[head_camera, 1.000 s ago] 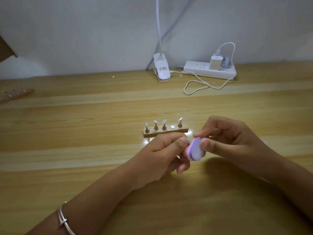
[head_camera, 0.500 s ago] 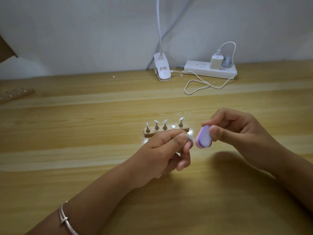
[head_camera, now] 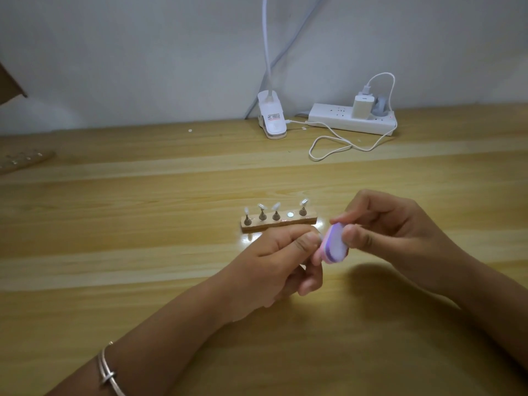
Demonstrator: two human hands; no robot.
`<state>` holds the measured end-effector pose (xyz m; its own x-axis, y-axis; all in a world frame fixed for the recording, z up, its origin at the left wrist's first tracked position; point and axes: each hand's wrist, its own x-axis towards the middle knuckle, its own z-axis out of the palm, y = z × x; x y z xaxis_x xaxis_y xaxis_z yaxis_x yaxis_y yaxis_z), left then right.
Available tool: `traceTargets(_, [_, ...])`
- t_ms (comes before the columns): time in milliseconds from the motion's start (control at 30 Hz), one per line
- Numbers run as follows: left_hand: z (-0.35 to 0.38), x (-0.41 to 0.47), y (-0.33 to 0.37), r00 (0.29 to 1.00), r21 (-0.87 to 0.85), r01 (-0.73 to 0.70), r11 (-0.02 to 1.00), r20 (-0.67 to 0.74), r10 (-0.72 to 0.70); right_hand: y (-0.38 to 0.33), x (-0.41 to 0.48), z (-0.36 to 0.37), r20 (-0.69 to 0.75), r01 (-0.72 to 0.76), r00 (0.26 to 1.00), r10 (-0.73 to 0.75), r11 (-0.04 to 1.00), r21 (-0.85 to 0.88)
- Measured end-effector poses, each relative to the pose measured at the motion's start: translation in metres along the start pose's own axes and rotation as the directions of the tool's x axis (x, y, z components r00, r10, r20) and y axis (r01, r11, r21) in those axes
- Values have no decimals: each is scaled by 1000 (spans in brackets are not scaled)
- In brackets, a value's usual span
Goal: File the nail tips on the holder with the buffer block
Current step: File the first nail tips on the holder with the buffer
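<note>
A small wooden holder (head_camera: 278, 225) lies mid-table with several pegs carrying clear nail tips and one bare silver spot (head_camera: 290, 214). Just in front of it, my left hand (head_camera: 281, 264) pinches a small nail tip between thumb and forefinger; the tip is almost hidden by the fingers. My right hand (head_camera: 397, 232) grips a pink, purple and white oval buffer block (head_camera: 333, 247) between thumb and fingers. The block's edge touches the fingertips of my left hand where the tip is held.
A white clip lamp (head_camera: 271, 118) and a white power strip (head_camera: 351, 121) with a charger and looping cable (head_camera: 334, 144) sit at the back by the wall. Another wooden strip (head_camera: 23, 160) lies at the far left edge.
My right hand had drawn the buffer block away to the right, apart from my left hand; now it is back down against the left fingertips. The holder has not moved.
</note>
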<state>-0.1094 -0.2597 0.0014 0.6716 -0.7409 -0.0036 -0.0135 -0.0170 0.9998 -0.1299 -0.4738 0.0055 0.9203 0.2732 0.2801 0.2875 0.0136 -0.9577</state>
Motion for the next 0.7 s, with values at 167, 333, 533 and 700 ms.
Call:
traceTargets(167, [-4, 2, 0, 999, -168, 28, 985, 43, -21, -3, 2, 1, -30, 0, 1000, -1, 1000, -18])
traceTargets(333, [-7, 1, 1, 997, -240, 46, 970, 76, -28, 1, 0, 5, -16, 10, 1000, -10, 1000, 22])
traceTargets(533, [-7, 1, 3, 995, -242, 54, 969, 95, -32, -3, 1, 0, -55, -2, 998, 1, 1000, -27])
traceTargets(700, [-7, 1, 1, 996, -207, 64, 976, 66, -51, 1, -1, 10, 5, 26, 1000, -26, 1000, 9])
